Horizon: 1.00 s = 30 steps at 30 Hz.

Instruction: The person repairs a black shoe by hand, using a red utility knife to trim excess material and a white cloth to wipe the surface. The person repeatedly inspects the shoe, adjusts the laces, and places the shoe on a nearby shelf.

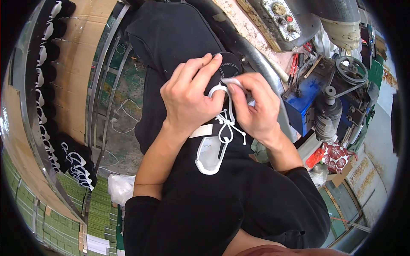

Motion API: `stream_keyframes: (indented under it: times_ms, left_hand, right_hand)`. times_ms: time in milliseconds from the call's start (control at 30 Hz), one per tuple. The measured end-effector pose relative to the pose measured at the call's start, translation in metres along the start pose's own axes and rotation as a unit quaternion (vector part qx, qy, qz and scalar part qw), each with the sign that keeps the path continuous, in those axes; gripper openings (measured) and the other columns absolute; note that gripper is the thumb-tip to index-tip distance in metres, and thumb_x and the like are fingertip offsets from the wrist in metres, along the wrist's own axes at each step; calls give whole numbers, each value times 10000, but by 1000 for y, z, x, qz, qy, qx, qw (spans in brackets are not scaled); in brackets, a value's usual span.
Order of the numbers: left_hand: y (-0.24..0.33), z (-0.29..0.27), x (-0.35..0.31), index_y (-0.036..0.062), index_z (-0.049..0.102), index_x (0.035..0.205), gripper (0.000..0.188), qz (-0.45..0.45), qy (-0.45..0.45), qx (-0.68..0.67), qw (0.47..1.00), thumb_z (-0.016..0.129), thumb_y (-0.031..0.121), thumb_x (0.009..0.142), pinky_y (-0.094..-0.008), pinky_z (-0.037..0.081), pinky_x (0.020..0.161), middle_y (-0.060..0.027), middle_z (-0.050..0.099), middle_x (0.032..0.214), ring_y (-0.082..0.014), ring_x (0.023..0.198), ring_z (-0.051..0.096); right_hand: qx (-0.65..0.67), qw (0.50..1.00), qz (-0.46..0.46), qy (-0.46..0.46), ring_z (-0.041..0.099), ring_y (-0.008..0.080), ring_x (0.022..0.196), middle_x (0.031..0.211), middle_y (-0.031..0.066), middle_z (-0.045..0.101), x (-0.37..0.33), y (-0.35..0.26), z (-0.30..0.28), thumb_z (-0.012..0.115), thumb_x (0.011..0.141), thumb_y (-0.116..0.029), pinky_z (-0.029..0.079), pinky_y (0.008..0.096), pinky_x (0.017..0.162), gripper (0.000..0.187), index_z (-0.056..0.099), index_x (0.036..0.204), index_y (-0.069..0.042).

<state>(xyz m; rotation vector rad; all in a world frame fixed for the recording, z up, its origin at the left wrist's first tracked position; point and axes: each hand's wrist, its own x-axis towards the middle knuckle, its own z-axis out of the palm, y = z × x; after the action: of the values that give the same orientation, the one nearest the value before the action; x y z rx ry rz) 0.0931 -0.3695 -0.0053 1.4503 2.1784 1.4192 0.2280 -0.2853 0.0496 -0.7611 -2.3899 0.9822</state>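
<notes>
A black shoe with a white lining lies across my lap, its stitched toe pointing away from me. White laces are tied in a bow on it, and a pale band crosses it beside the bow. My left hand grips the shoe's front from the left, fingertips over the toe end, thumb beside a raised lace loop. From the right, my right hand pinches a small whitish piece, apparently cloth, against the upper near the toe. My fingers hide part of the upper.
To the left, a metal-framed rack stands beside a cardboard sheet and a row of black shoes with white laces. Green stacked boxes lie below. At right are a belt-driven machine, red-handled pliers and a control panel.
</notes>
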Motion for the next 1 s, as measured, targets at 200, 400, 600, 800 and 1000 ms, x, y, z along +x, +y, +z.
stream_keyframes:
  times_ms: [200, 400, 600, 800, 1000]
  left_hand:
    - [-3, 3, 0, 79, 761, 1088, 490, -9, 6, -13, 1000, 681, 76, 605, -314, 571, 656, -56, 723, 1006, -223, 768, 677]
    - [-4, 8, -3, 89, 765, 1090, 491, -14, 9, -18, 1000, 669, 68, 608, -315, 572, 664, -50, 727, 1003, -218, 764, 674]
    - [-6, 14, -4, 95, 766, 1086, 494, -8, 17, -16, 1000, 676, 76, 601, -309, 569, 655, -39, 729, 1001, -213, 750, 667]
    - [-6, 13, -3, 100, 769, 1083, 496, -14, 8, -13, 1000, 679, 73, 596, -303, 566, 647, -34, 732, 1005, -209, 755, 668]
    - [-8, 13, -2, 102, 772, 1075, 482, -26, -3, -23, 999, 672, 68, 605, -308, 573, 670, -38, 736, 1005, -209, 779, 681]
  right_hand:
    - [7, 1000, 29, -4, 649, 212, 654, 859, 142, 651, -10, 0, -2, 713, 840, 75, 522, 292, 536, 153, 662, 982, 51]
    - [-8, 999, 25, 22, 643, 182, 646, 860, 124, 655, -4, -1, 7, 709, 865, 54, 520, 273, 511, 129, 668, 987, 46]
    - [-7, 997, 52, 55, 634, 157, 644, 837, 117, 658, 2, -1, 14, 717, 859, 56, 507, 254, 497, 121, 682, 974, 41]
    - [-17, 998, 47, 37, 622, 145, 634, 842, 103, 653, -2, 4, 7, 712, 872, 42, 488, 247, 502, 111, 694, 981, 28]
    - [-6, 998, 52, 41, 613, 144, 632, 847, 103, 648, -15, 2, 8, 708, 879, 38, 480, 244, 505, 114, 685, 991, 34]
